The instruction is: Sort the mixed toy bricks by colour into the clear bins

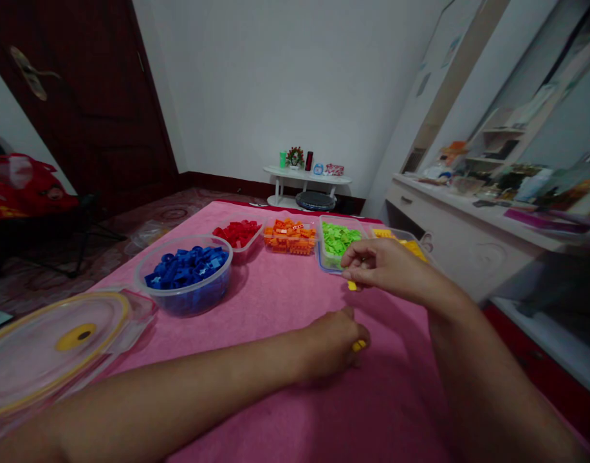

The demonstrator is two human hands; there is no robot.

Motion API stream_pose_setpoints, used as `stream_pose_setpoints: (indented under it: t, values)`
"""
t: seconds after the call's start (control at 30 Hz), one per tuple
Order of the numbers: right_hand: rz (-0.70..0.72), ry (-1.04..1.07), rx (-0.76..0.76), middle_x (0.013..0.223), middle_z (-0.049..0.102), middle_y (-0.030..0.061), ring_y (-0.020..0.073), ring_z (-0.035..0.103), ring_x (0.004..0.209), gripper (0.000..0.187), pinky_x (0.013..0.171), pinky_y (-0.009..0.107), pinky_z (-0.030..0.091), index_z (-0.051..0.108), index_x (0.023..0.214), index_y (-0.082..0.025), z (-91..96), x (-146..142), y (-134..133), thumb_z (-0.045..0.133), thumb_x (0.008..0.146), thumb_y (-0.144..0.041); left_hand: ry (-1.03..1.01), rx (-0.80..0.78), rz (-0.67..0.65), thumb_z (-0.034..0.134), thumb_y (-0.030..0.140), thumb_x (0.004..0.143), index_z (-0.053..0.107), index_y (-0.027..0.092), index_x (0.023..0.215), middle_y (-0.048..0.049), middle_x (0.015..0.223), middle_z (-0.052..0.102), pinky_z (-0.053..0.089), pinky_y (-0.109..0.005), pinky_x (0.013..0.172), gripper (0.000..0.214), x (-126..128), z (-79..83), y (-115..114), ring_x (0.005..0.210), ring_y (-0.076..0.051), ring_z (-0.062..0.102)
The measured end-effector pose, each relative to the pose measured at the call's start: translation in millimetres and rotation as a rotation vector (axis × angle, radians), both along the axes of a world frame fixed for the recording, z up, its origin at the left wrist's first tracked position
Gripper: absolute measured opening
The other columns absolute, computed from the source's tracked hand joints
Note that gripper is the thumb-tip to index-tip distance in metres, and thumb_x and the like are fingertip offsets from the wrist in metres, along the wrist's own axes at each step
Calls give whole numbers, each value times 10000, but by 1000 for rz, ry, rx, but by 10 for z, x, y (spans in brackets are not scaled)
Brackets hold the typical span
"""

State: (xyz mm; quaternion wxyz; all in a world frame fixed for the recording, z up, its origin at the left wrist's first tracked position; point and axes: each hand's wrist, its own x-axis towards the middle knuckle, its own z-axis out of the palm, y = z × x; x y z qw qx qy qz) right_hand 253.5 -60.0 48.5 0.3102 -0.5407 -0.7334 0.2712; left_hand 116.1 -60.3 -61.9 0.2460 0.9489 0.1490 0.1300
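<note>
Low over the pink cloth, my left hand (334, 344) is closed around a yellow toy brick (359, 346), part of which shows past the fingers. My right hand (376, 263) pinches another yellow brick (352, 285) just in front of the green brick box. That box (329, 260) holds light green bricks (340, 238). Partly behind my right hand is a clear box of yellow bricks (413, 248). Orange bricks (289, 236) and red bricks (237, 233) fill two clear boxes farther left. A round clear bowl (193, 301) of blue bricks (187, 267) stands nearest on the left.
Clear lids with yellow rims (58, 341) lie at the table's left edge. The pink cloth (275, 302) covers the table. A white dresser (449, 218) with clutter stands at the right. A small white stand (307, 173) is by the far wall, and a dark door (77, 96) at left.
</note>
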Motion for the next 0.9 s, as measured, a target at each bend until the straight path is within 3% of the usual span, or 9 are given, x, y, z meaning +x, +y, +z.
stream_pose_setpoints:
  t: [0.1,0.17,0.27,0.33,0.37,0.47,0.57,0.7,0.9]
  values:
    - [-26,27,17,495,609,-19,107,573,433,39,403,180,391,667,680,-167,13,-25,0,684,644,-172,16,101,6,544,172,755,608,153,741,-74,854,568,428,-267,617,69,44,-99,-79,661,-144,489]
    - [-42,95,-4,498,612,-11,104,573,443,54,414,177,400,659,678,-155,-8,-48,25,692,645,-183,-39,16,34,542,120,721,607,155,722,-60,827,586,440,-260,638,73,24,-138,-78,674,-138,507]
    - [-118,366,-26,533,621,-8,103,580,473,117,460,189,453,639,702,-148,-122,-108,116,711,640,-215,-193,-386,185,563,93,703,619,148,791,-29,737,606,462,-243,594,118,-69,-101,78,615,-119,542]
    - [-208,652,-20,558,615,-24,88,566,472,157,472,188,472,626,740,-155,-263,-178,199,719,637,-228,-377,-641,340,560,132,747,610,131,881,-26,698,616,465,-240,520,144,-175,29,263,523,-106,539]
    - [-245,810,-41,564,607,-31,77,548,461,154,461,179,466,617,752,-158,-349,-227,238,708,648,-226,-514,-685,424,559,163,771,603,128,917,-33,708,627,474,-246,516,157,-236,120,357,520,-109,549]
    - [-264,1223,-339,565,587,-20,55,479,411,91,388,153,402,591,754,-147,-619,-433,308,592,749,-238,-942,-472,612,624,235,770,611,154,951,-55,880,653,513,-262,634,199,-397,393,542,719,-140,618]
    - [-202,1401,-655,590,599,-1,74,488,408,195,352,163,377,594,798,-153,-822,-682,286,471,843,-296,-1007,-161,618,609,204,795,631,181,957,-50,989,630,508,-273,766,166,-457,485,512,901,-156,605]
    - [-228,1489,-493,639,603,-33,109,589,569,82,476,189,486,599,817,-224,-921,-886,217,521,811,-250,-653,150,428,531,145,833,657,202,1010,-48,1020,628,476,-285,836,225,-434,382,338,956,-161,573]
    - [-317,1546,-422,618,585,-29,134,594,617,116,558,226,525,594,758,-234,-916,-856,256,493,777,-181,-437,323,486,510,209,833,690,219,996,-35,999,661,426,-366,827,243,-430,330,282,933,-216,508]
